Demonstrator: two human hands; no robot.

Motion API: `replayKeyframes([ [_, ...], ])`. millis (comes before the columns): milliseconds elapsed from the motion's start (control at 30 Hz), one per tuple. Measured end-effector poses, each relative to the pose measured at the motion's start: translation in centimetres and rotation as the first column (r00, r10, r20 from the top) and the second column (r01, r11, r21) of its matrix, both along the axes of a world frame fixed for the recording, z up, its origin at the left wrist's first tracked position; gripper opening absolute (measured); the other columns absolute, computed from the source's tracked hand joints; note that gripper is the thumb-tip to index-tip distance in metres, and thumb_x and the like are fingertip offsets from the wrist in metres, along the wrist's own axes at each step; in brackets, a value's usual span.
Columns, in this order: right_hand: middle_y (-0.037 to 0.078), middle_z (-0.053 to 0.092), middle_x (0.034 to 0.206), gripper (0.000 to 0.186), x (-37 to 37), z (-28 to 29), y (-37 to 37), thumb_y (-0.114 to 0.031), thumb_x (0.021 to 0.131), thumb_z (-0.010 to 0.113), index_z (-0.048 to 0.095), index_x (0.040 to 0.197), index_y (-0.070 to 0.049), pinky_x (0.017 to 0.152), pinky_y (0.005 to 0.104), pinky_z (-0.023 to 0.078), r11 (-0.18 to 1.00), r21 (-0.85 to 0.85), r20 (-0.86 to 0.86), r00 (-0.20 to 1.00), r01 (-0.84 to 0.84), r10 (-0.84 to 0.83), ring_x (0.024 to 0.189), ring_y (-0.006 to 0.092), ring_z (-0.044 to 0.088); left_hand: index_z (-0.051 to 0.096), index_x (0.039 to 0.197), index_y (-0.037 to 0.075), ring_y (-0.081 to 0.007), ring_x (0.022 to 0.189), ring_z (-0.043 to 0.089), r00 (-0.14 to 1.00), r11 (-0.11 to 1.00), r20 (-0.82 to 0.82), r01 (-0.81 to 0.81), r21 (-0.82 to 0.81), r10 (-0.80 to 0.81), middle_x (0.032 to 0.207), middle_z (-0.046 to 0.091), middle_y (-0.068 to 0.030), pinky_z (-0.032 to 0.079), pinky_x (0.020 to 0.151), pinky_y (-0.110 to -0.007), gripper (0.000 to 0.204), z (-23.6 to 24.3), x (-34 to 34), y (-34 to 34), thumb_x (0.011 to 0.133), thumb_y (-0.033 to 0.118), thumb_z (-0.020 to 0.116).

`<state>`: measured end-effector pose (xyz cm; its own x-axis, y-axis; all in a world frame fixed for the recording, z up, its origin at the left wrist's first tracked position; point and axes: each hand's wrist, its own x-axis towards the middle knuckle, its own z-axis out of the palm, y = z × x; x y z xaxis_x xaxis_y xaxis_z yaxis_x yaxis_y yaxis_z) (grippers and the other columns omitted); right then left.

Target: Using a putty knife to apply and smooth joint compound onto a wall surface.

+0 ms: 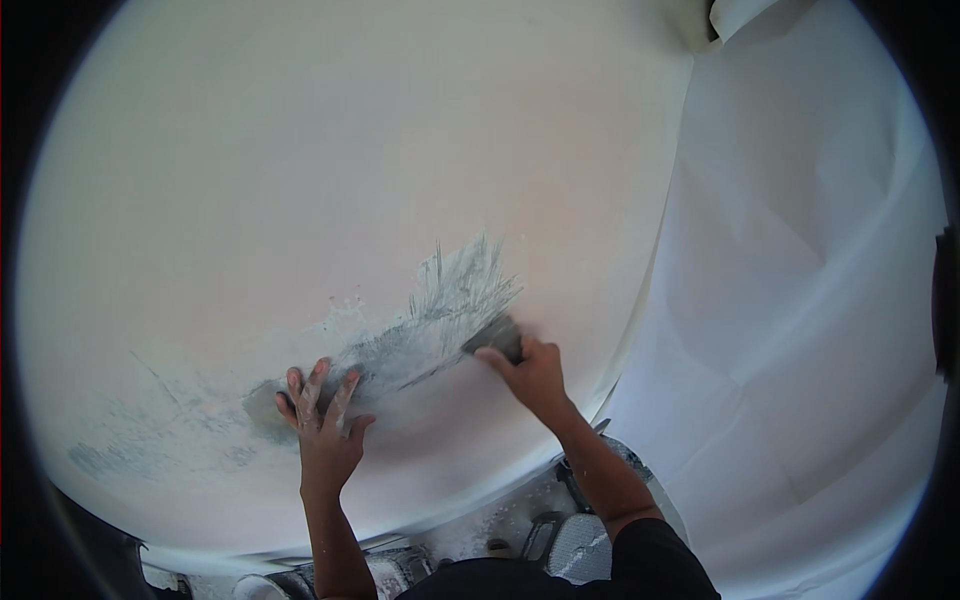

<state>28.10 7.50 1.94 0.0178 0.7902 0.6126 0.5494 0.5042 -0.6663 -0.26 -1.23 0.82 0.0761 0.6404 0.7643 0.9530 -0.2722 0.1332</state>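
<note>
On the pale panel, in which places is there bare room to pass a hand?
Widest: above the grey smear, left of the white sheet. Narrower: between the right hand and that sheet. Crowded: along the smear, where the left hand rests and the right hand holds a dark block.

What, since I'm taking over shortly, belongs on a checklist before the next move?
1. Right hand gripping the dark tool: ok.
2. Dark tool at the streaked patch: ok, by its right end.
3. Left hand apart from that tool: ok, fingers spread.
4. Left hand's pressure on the pale panel: cannot tell.
5. Streaked patch even: not ok, ragged upper edge.
6. White sheet away from the tool: ok.
</note>
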Motion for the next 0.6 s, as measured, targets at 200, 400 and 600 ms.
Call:
replayKeyframes([
  [200, 0.014, 0.065, 0.067, 0.044, -2.6, -8.2, -7.3, -0.038, 0.083, 0.074, 0.065, 0.085, 0.004, 0.059, 0.0336, 0.049, 0.915, -0.363, -0.297, 0.953, -0.177, 0.066, 0.059, 0.0201, 0.063, 0.060, 0.122, 0.022, -0.0356, 0.144, 0.020, 0.989, 0.983, 0.026, 0.138, 0.123, -0.142, 0.148, 0.037, -0.0087, 0.010, 0.114, -0.056, 0.057, -1.1, -1.3, -0.7, 0.070, 0.012, 0.081],
  [400, 0.016, 0.065, 0.071, 0.055, -4.4, -15.3, -12.4, -0.050, 0.086, 0.067, 0.065, 0.090, 0.005, 0.061, 0.0350, 0.050, 0.718, -0.654, -0.243, 0.965, -0.238, 0.099, 0.065, 0.0223, 0.063, 0.058, 0.117, 0.002, -0.0292, 0.102, 0.062, 0.761, 0.835, 0.499, 0.536, -0.125, -0.414, 0.110, 0.063, -0.0150, 0.051, 0.085, -0.038, 0.050, -4.3, 3.2, -4.6, 0.071, 0.011, 0.078],
  [600, 0.011, 0.066, 0.075, 0.049, -5.8, -16.2, -13.7, -0.043, 0.089, 0.067, 0.064, 0.098, 0.005, 0.062, 0.0316, 0.050, 0.655, -0.663, -0.171, 0.926, -0.362, 0.338, 0.067, 0.0157, 0.062, 0.064, 0.115, 0.000, -0.0178, 0.082, 0.068, 0.536, 0.566, 0.843, 0.709, -0.421, -0.045, 0.098, 0.069, -0.0139, 0.054, 0.073, -0.028, 0.042, -8.4, 4.1, -6.6, 0.079, 0.016, 0.077],
])
